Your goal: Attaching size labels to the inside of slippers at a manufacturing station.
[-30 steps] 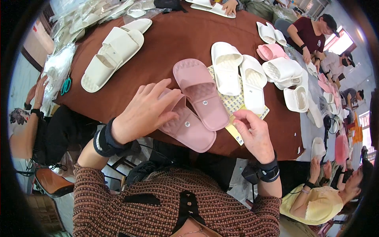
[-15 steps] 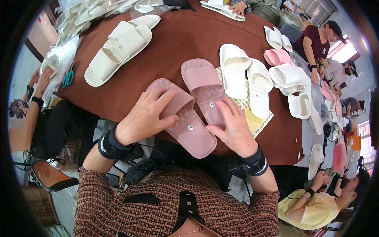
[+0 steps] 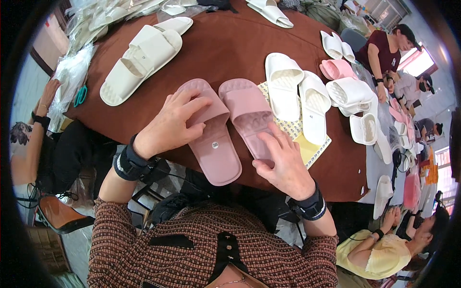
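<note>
Two dusty-pink slippers lie side by side in front of me, their toes pointing away. On the left pink slipper, my left hand curls its fingers over the strap, with the thumb at the strap's near edge. A small round white sticker marks that footbed. My right hand grips the heel part of the right pink slipper, fingers bent over the footbed and thumb by its near end. That hand hides much of the heel. Just right of the pair, two white slippers rest on a yellow patterned sheet.
Cream slippers lie at the far left of the brown-covered table. Teal scissors are at its left edge, beside plastic bags. More white slippers and a light-pink one stand right. Several people work around.
The left pink slipper has turned more upright and shifted left, opening a gap at the heels. My right hand now covers the right slipper's sticker. A co-worker's hand has left the far white slippers.
</note>
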Available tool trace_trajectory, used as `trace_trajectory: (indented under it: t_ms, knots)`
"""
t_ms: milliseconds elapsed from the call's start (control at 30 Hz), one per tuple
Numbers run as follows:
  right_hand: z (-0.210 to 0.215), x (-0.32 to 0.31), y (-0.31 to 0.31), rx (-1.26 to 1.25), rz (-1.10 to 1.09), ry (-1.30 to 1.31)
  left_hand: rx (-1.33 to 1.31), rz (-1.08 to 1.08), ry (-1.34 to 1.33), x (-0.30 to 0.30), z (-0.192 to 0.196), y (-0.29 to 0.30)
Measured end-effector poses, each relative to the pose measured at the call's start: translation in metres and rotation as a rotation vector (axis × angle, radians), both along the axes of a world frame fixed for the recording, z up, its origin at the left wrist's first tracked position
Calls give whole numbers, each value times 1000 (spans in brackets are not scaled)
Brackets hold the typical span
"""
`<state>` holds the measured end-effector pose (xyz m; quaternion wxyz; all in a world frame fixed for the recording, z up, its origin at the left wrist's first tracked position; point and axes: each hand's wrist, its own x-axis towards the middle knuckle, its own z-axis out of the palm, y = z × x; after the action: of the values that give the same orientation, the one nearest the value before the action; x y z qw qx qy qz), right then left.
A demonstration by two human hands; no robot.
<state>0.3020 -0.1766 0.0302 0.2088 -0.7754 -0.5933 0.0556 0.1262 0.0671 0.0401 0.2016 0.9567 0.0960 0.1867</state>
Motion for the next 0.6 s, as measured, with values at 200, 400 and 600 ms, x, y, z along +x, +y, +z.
trace_trajectory:
  t_ms: [200, 400, 600]
  knots:
    - [0, 1, -3, 91, 79, 155, -75, -28, 82, -1, -2, 9]
    - [-1, 5, 2, 109, 86, 263, -4, 23, 33, -4, -5, 1]
    - [1, 7, 6, 113, 70, 146, 214, -16, -157, -32, -12, -53]
